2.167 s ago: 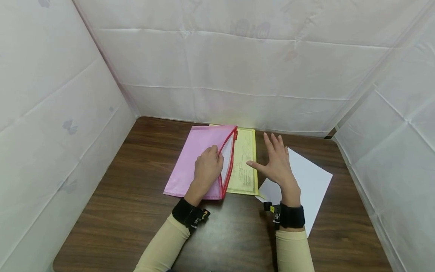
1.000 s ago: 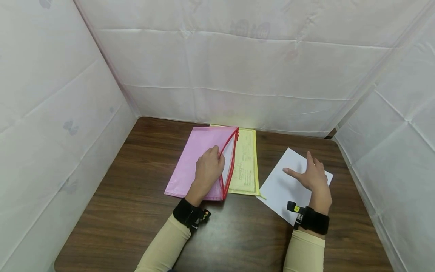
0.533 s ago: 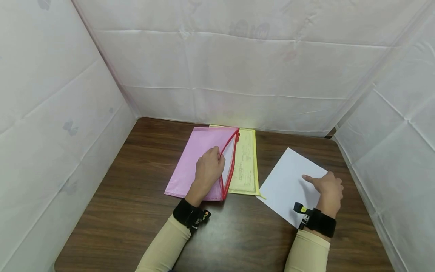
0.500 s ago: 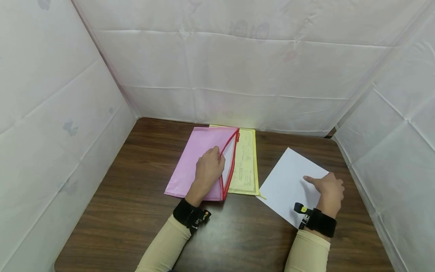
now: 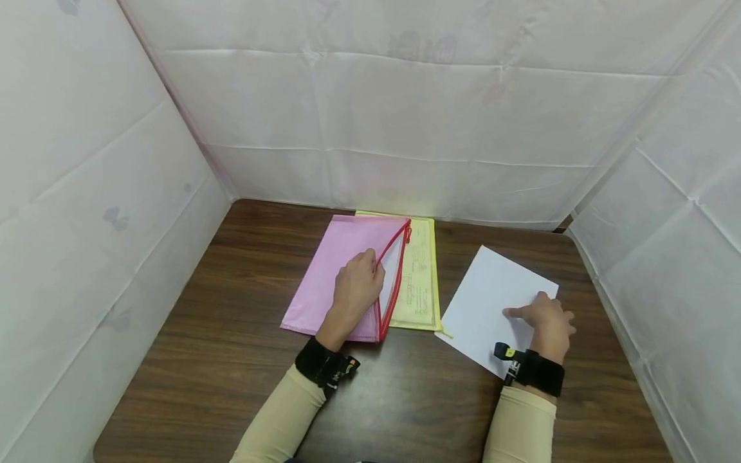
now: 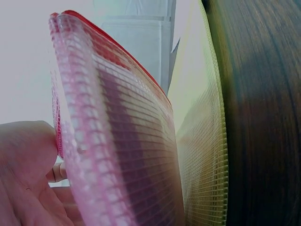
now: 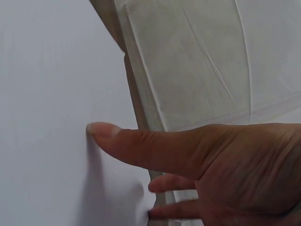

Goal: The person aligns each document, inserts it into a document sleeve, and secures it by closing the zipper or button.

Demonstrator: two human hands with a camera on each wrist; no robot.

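Left hand (image 5: 356, 289) grips the pink pouch's (image 5: 332, 270) open mouth at frame centre; right hand (image 5: 547, 321) seemingly pinches the white sheet (image 5: 486, 302), lower right. A loose pinch could crease it.

The pouch (image 5: 336, 270) in the middle of the frame is pink with a tiny grid pattern and a red zip edge (image 5: 393, 276). Just right of it lies a yellow pouch (image 5: 419, 283), also with a grid, and dark print shows through it. The sheet of paper (image 5: 486, 302) at the right is plain white. The tabletop (image 5: 231, 360) is dark brown with wood stripes. The sleeves (image 5: 283, 418) are cream, the wrist bands (image 5: 535, 372) black. The walls (image 5: 405, 109) are white.
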